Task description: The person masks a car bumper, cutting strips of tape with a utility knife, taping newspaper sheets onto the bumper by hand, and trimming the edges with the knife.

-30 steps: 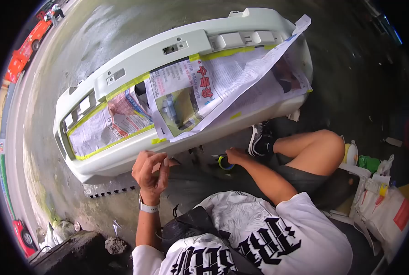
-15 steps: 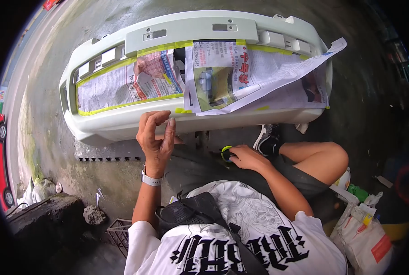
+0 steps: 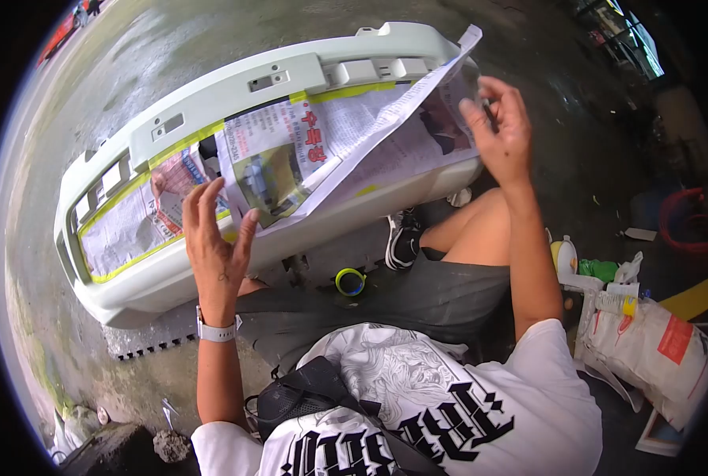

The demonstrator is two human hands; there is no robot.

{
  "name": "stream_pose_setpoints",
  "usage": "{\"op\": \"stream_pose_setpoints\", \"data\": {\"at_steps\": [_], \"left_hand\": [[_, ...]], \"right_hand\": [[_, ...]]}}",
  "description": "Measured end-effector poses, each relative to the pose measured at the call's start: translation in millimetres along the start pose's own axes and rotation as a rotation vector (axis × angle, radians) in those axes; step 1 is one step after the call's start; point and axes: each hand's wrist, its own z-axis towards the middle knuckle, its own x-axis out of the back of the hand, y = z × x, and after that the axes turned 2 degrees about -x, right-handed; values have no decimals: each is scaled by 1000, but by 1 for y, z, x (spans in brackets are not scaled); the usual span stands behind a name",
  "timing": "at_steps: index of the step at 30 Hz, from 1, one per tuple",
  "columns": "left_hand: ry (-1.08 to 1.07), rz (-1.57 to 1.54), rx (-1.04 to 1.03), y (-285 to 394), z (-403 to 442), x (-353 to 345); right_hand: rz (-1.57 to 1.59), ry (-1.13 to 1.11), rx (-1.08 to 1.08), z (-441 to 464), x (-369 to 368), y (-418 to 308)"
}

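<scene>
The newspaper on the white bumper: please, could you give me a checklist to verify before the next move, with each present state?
1. Left newspaper has yellow tape along its upper edge: ok.
2. Right newspaper lies flat on the bumper: not ok, a long fold runs diagonally across it.
3. Left hand touches the right newspaper: cannot tell, its fingers are beside the sheet's left edge.
4. Right hand grips the sheet: cannot tell, it is at the bumper's right end.
5. Tape roll is out of both hands: ok.
</scene>
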Motion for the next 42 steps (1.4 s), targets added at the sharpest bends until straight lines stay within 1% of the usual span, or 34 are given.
{"op": "stream_pose_setpoints", "data": {"at_steps": [1, 2, 3, 4, 5, 6, 7, 9, 10, 11, 12, 13, 14, 16, 17, 19, 20, 21, 22, 23, 24, 26, 27, 29, 30, 31, 33, 34, 35, 37, 39, 40, 42], "left_hand": [[15, -41, 81, 1, 0, -1], [12, -53, 73, 0, 1, -4], [33, 4, 21, -2, 2, -6], [56, 67, -31, -2, 3, -7], [55, 69, -39, 0, 3, -8], [40, 91, -59, 1, 4, -9], [24, 113, -76, 2, 5, -11], [15, 106, -51, 2, 3, -16], [11, 84, -16, -1, 1, -19], [13, 62, 24, -2, 0, -19], [-4, 10, 93, 4, 0, -17], [8, 24, 114, 1, -1, -18], [35, 38, 77, -4, -2, -20], [66, 55, 34, -8, -2, -21], [66, 54, 37, -5, 0, -20], [72, -80, 139, 4, 7, -19], [70, -87, 137, 7, 10, -20], [52, -129, 202, 9, 12, -20], [37, -167, 269, 9, 13, -20], [42, -167, 274, 7, 13, -20], [37, -150, 248, 3, 14, -21], [32, -139, 223, -8, 13, -26], [52, -206, 258, -16, 12, -30], [63, -287, 285, -23, 14, -33], [51, -290, 295, -22, 14, -32], [39, -292, 305, -19, 15, -30], [22, -304, 315, -14, 17, -26], [20, -332, 321, -13, 17, -26], [18, -356, 331, -14, 17, -26], [13, -338, 314, -19, 17, -28], [-16, -300, 311, -17, 19, -25], [-53, -289, 347, -13, 21, -20], [-62, -279, 336, -15, 22, -18]], "right_hand": [[59, 74, -3, 15, 5, 32], [62, 93, -117, 29, 16, 29], [54, 98, -116, 41, 20, 32], [23, 54, -39, 52, 21, 37], [-5, 12, 35, 63, 20, 41], [-50, 37, 277, 74, 13, 38], [-47, 44, 276, 79, 6, 42], [-190, -357, 245, 80, -9, 42], [-298, -491, 143, 79, -13, 41], [-286, -496, 150, 75, -15, 43], [-430, -598, 102, 71, -15, 50], [-576, -700, 61, 67, -17, 57], [-562, -712, 82, 60, -18, 61], [-485, -916, -156, 40, -15, 70], [-486, -918, -154, 30, -16, 77], [-281, -956, -51, 11, -21, 96], [-239, -913, 55, 4, -26, 99], [-243, -914, 54, 2, -25, 103], [-160, -924, -3, -2, -27, 105], [-76, -935, -56, -2, -29, 103], [-75, -939, -49, -2, -31, 114], [2, -852, -275, -6, -34, 154], [-6, -851, -276, -5, -34, 165], [-237, -479, -335, -4, -26, 179], [-185, -408, -488, -3, -21, 181], [-194, -397, -494, -3, -16, 184], [-8, -444, -875, -1, -12, 190], [102, -518, -984, 1, -8, 193], [101, -514, -992, 2, -5, 198], [287, -699, -1117, 7, -3, 206], [322, -686, -1133, 6, -3, 212], [361, -672, -1144, 6, -5, 215], [352, -647, -1162, 8, -6, 217]]}}
